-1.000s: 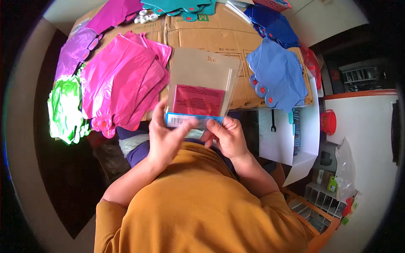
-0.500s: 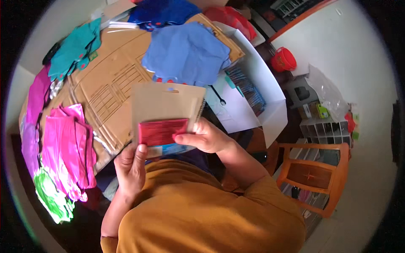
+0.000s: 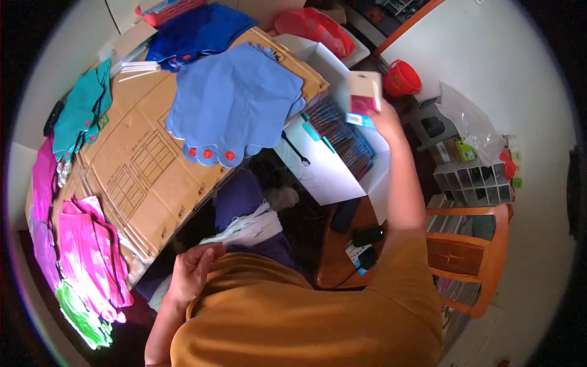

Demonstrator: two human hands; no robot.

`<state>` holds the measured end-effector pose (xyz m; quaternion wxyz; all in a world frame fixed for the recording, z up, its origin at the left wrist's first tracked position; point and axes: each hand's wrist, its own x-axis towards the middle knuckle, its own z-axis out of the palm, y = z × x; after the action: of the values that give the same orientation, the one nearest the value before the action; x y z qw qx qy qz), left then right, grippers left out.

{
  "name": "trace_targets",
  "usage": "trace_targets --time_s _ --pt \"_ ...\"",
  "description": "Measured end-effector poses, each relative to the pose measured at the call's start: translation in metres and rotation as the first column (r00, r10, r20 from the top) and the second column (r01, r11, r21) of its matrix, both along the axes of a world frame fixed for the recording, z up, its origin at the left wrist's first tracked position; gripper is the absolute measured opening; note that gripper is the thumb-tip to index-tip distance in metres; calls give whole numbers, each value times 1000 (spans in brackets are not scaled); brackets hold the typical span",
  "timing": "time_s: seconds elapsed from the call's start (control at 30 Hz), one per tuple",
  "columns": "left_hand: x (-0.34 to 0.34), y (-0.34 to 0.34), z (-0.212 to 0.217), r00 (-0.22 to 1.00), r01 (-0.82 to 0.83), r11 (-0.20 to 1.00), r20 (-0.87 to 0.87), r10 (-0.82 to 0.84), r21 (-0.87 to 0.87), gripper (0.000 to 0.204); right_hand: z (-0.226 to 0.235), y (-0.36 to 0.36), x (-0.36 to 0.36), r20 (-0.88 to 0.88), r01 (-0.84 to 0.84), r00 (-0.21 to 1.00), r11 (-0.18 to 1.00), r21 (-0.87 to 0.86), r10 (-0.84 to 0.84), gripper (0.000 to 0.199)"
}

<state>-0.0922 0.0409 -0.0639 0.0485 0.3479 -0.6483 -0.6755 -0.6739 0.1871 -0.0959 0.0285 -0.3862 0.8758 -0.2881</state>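
At arm's length to the right, my right hand (image 3: 384, 119) grips a tan card pack (image 3: 365, 85) with a dark red item in its middle and a blue strip along the bottom. It hangs above an open white carton (image 3: 327, 186) in which a row of similar packs (image 3: 348, 134) stands on edge. Near my waist, my left hand (image 3: 191, 272) is closed, thumb against curled fingers; whether anything is between them is hidden. Beside it, a bundle of white strings (image 3: 251, 227) lies across my lap.
Light blue glove-shaped pieces (image 3: 235, 98) with red dots lie on a cardboard-topped table (image 3: 116, 162). Dark blue (image 3: 195, 33), teal (image 3: 82, 113) and pink (image 3: 92, 254) piles rest around its edges. To the right are a wooden chair (image 3: 461, 254) and a red bucket (image 3: 402, 78).
My right hand has carried the card pack from in front of my waist out over the carton. My left hand has let go of the pack and stays low, its fingers now closed.
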Motion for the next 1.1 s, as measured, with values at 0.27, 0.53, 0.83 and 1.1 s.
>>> trace_targets --time_s 0.27,0.53,0.83,1.1 --pt "22 -4 -23 974 -192 977 101 202 -93 22 -34 -145 -47 30 143 989 988 54 -145 29" --pt "30 1 -42 958 -192 977 199 208 -98 23 -118 -171 34 173 244 945 951 190 -277 38" --pt "24 6 -42 965 -92 984 232 125 -151 23 -171 -184 30 315 234 903 949 212 -293 73" --pt "32 8 -46 960 -108 981 242 144 -158 23 -156 -179 26 377 232 870 938 257 -318 123"
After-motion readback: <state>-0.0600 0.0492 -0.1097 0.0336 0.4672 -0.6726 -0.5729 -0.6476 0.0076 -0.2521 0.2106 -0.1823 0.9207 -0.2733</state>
